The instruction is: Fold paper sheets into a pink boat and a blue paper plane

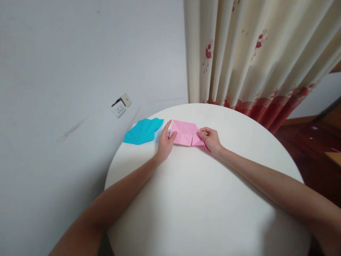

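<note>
A creased, partly folded sheet of pink paper is held between my two hands, over the far half of the white table. My left hand grips its left edge, thumb on top and the index finger stretched up along the side. At the right edge, my right hand pinches the paper between thumb and bent fingers. A slit or fold line runs up from the paper's lower edge, right of its middle. Just left of my left hand lies a creased piece of blue paper.
The round white table stands close to a pale wall with a socket on it. A cream curtain with red flowers hangs behind the table. Dark reddish floor shows at the right.
</note>
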The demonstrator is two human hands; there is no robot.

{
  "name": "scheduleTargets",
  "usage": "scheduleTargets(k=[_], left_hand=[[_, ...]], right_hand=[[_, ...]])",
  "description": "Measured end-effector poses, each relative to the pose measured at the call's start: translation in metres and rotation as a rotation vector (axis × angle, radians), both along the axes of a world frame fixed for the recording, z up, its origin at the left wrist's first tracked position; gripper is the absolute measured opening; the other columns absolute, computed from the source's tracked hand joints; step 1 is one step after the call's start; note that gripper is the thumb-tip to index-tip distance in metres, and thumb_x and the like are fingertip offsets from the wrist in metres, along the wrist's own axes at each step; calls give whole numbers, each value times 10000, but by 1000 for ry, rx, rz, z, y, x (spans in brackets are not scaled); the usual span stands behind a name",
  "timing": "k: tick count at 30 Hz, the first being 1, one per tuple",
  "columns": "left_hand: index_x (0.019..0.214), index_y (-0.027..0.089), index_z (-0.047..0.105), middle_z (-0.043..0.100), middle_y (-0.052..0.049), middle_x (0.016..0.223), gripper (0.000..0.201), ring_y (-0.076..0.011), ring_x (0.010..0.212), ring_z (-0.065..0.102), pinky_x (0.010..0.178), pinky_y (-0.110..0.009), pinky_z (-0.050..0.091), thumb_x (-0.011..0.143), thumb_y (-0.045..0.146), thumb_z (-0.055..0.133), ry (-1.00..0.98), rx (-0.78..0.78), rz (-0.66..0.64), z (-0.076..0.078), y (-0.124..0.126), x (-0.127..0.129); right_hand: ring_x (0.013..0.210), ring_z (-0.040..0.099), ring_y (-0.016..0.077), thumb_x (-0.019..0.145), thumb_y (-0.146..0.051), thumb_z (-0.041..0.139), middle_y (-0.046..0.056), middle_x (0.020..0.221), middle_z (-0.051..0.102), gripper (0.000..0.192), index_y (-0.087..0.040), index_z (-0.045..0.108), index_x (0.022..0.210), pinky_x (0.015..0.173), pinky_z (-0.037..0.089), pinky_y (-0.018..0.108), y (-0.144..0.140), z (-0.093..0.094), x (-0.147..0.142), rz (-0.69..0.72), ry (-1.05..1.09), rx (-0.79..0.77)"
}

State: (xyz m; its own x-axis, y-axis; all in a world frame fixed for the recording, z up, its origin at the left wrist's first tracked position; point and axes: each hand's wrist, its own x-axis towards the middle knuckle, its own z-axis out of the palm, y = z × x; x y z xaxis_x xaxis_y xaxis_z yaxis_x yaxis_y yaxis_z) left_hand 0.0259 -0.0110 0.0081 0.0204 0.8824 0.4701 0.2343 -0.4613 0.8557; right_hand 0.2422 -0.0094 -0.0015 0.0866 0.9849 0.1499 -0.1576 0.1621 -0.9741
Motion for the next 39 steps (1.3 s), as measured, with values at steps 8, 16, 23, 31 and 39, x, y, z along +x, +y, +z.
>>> scheduleTargets(k=[8,16,23,31,39], left_hand=[[1235,162,685,700,-98,1216,401,-222,1125,638,962,-316,497,929,408,604,-8,-25,36,0,2,-2],[1218,204,716,656,-72,1071,473,-218,1050,610,1003,-346,453,807,434,755,281,-57,31,5,-4,3],[828,133,761,627,-23,742,520,-179,746,580,677,-265,441,872,624,595,269,-242,-160,6,-9,3],[831,87,749,695,-72,755,543,-163,686,591,639,-238,416,798,626,686,210,-569,-534,22,-19,-2],[770,116,686,610,-17,629,557,-120,518,500,505,-223,352,823,667,622,208,-603,-455,13,-18,-1]], right_hand=[[508,334,81,642,-493,775,-86,547,412,377,-166,637,770,495,223,239,0,0,0,-33,-2,17],[521,363,90,677,-480,758,-71,568,445,347,-172,635,777,488,264,234,0,3,0,-77,-19,79],[562,471,113,733,-451,759,-20,629,578,302,-168,662,772,517,362,239,-3,2,-1,-41,-72,160],[551,465,105,743,-463,763,-30,632,580,335,-195,562,733,503,338,226,-8,8,0,124,-76,178],[446,350,70,743,-443,766,-86,528,508,324,-201,562,814,436,237,211,-21,12,-9,297,-113,99]])
